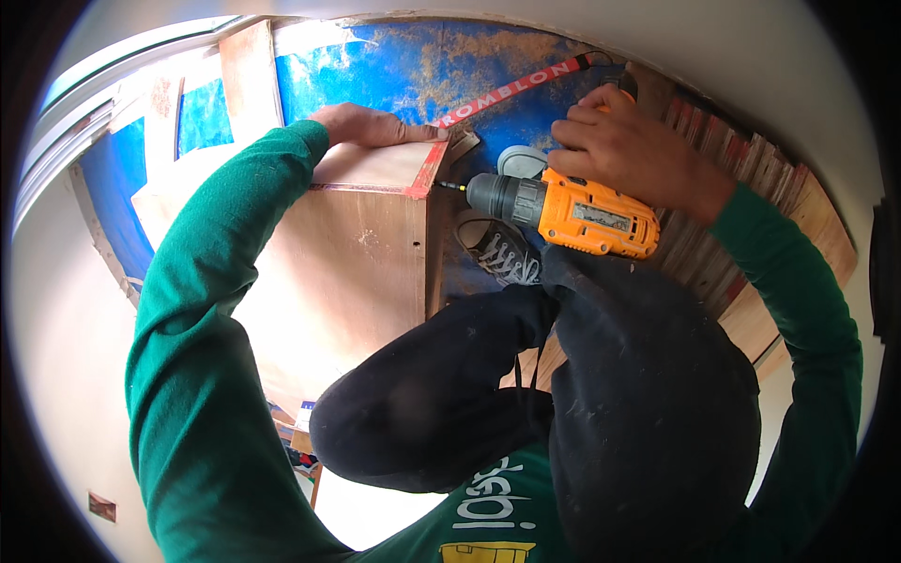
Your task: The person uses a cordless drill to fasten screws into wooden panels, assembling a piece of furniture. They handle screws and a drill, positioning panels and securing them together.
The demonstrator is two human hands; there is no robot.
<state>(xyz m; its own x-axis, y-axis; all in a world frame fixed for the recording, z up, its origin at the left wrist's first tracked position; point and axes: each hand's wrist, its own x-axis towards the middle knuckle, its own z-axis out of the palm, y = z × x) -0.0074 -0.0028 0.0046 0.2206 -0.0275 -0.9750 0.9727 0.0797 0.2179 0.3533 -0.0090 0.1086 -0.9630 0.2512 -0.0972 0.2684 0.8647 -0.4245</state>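
My right hand point(619, 150) is wrapped round the grip of an orange and black cordless drill point(596, 218). Its chuck points left, and the thin bit point(453, 187) meets or nearly meets the right edge of a wooden box point(347, 253), near its upper corner; exact contact is too small to tell. My left hand point(366, 126) lies on top of the box with fingers stretched toward that corner, pressing on the panel. A red-marked strip point(427, 171) runs along the panel's right edge. A small dark hole point(417, 243) shows in the box's front face.
Behind the box lies a worn blue surface point(328, 70) with a red lettered strap point(511, 94) and wooden boards point(251, 75). My sneaker point(497, 246) and bent knees are close to the box. Stacked slats point(723, 159) stand at the right, beside a pale wall.
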